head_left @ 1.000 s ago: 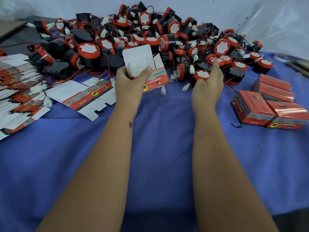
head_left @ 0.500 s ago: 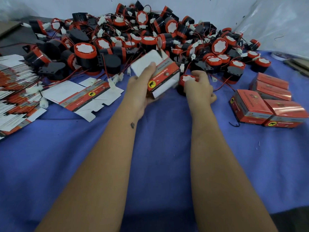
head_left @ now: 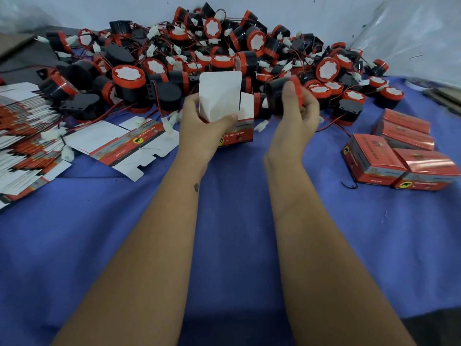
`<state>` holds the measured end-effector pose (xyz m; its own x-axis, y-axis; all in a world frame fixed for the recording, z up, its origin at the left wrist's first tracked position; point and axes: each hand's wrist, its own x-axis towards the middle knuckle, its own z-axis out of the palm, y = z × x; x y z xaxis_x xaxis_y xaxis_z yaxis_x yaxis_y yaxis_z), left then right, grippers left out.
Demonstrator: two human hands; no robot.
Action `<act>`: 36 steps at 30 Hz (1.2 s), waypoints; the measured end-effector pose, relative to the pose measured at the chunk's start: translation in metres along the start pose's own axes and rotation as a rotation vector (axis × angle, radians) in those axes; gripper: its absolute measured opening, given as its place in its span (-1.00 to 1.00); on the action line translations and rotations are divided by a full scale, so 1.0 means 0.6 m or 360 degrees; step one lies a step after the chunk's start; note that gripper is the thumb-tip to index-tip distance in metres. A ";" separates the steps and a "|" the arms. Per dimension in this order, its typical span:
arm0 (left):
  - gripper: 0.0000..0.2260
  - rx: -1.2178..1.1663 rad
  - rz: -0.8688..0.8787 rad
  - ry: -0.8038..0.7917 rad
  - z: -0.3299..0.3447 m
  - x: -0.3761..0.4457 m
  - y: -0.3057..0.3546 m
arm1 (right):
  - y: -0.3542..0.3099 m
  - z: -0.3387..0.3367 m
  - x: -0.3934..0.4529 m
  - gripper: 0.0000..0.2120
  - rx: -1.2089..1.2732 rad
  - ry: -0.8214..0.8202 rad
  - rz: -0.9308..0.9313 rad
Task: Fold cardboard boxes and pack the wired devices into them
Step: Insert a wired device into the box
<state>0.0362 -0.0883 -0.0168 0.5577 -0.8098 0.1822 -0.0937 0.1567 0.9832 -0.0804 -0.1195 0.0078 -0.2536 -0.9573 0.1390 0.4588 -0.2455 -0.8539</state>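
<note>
My left hand (head_left: 203, 127) grips an erected red-and-white cardboard box (head_left: 225, 108), standing with its white top flap raised and its mouth open upward. Just right of it, my right hand (head_left: 295, 118) holds a black device with a red rim (head_left: 279, 94), lifted slightly above the blue cloth, its red wire and white plug (head_left: 262, 126) hanging below. Behind both hands lies a big heap of the same black-and-red wired devices (head_left: 212, 53).
A stack of flat unfolded boxes (head_left: 22, 136) lies at the left, and one flat box (head_left: 122, 143) sits beside it. Three closed red boxes (head_left: 399, 151) stand at the right. Blue cloth (head_left: 237, 208) covers the table; a clear plastic sheet (head_left: 411, 33) hangs at the back right.
My right hand took a device from the heap and lifted it toward the box. My left hand turned the box upright, with its flap up, and drew it nearer.
</note>
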 end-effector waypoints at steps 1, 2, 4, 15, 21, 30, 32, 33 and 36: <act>-0.56 -0.0030 -0.0033 0.0003 0.000 0.001 0.000 | 0.002 0.001 0.005 -0.74 0.0134 0.0008 0.0105; -0.58 -0.0058 -0.0060 0.0014 0.001 0.002 0.000 | 0.005 0.001 0.006 -0.77 0.0219 0.0013 0.0213; -0.62 -0.0088 -0.0079 0.0043 0.002 0.002 0.001 | 0.001 0.004 0.027 -0.80 0.0362 0.0016 0.0392; -0.85 -0.0172 -0.0047 0.0078 0.001 -0.005 0.010 | 0.018 0.019 -0.032 -0.55 -0.0752 -0.0454 -0.0763; -0.80 -0.0348 -0.0090 0.0083 0.002 -0.008 0.016 | 0.023 0.019 -0.039 -0.42 -0.1442 -0.0837 -0.1265; -0.64 -0.0623 -0.0128 -0.0006 0.001 -0.009 0.018 | 0.015 0.020 -0.046 -0.47 -0.1670 -0.0777 -0.1518; -0.60 -0.0678 -0.0169 -0.0024 -0.001 -0.011 0.019 | 0.016 0.020 -0.046 -0.47 -0.1753 -0.0824 -0.1529; -0.59 -0.0682 -0.0187 -0.0027 -0.001 -0.012 0.020 | 0.018 0.019 -0.045 -0.47 -0.1813 -0.0835 -0.1538; -0.66 -0.0566 -0.0136 -0.0007 -0.001 -0.012 0.021 | 0.022 0.015 -0.042 -0.47 -0.1904 -0.0865 -0.1505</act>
<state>0.0313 -0.0800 -0.0058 0.5475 -0.8307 0.1007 0.2460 0.2748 0.9295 -0.0602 -0.0999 -0.0022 0.3892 -0.5430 0.7441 -0.6353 -0.7431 -0.2099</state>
